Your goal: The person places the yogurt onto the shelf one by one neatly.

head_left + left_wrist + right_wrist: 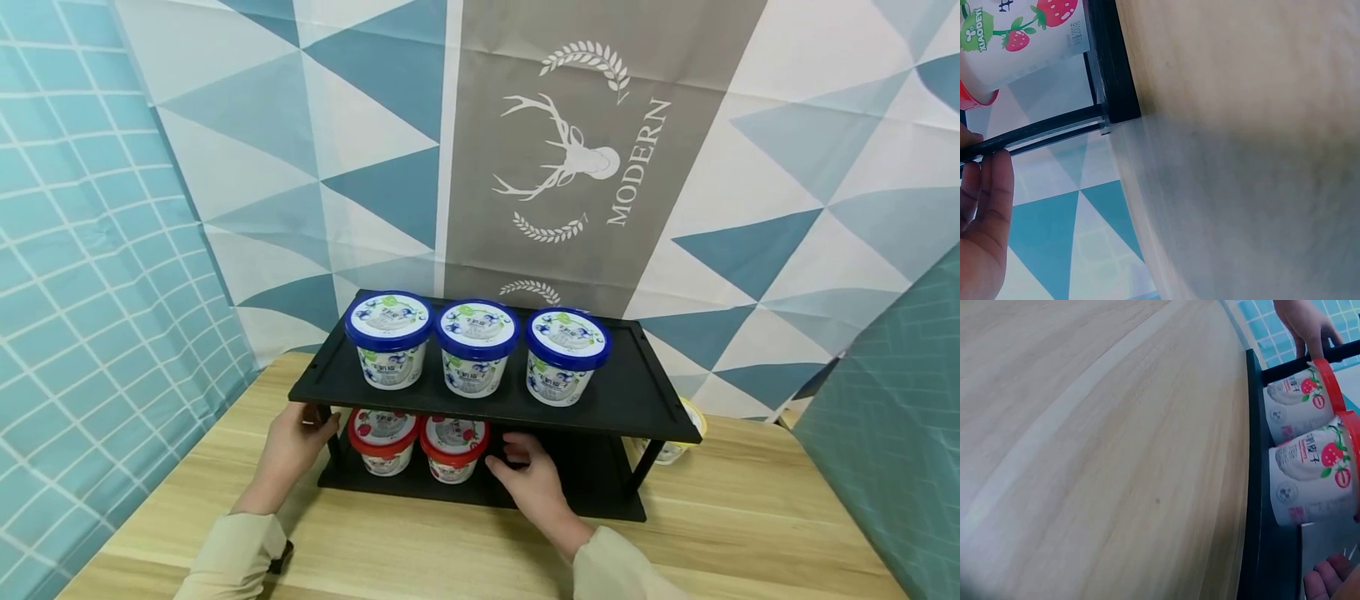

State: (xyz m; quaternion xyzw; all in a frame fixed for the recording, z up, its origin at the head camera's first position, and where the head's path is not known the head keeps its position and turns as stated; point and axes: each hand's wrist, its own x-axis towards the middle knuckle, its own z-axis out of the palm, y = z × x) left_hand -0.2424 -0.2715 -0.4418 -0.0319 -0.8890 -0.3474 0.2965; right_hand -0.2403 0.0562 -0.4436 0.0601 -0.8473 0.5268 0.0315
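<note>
A black two-tier rack (630,367) stands on the wooden table. My left hand (292,446) grips its left front post, thumb on one side and fingers on the other; the left wrist view shows the fingers (999,187) against the bar. Two red-lidded tubs with strawberry prints, a left one (384,442) and a right one (453,450), sit upright on the lower shelf. My right hand (528,479) is under the upper shelf, just right of the second tub, its fingers loosely bent and holding nothing. In the right wrist view, a gap separates those fingers (1329,575) from the tub.
Three blue-lidded tubs, left (390,342), middle (477,348) and right (567,357), line the upper shelf. A yellow-lidded tub (671,450) stands behind the rack's right end, partly hidden. Patterned cloth (555,167) hangs behind the table (420,550).
</note>
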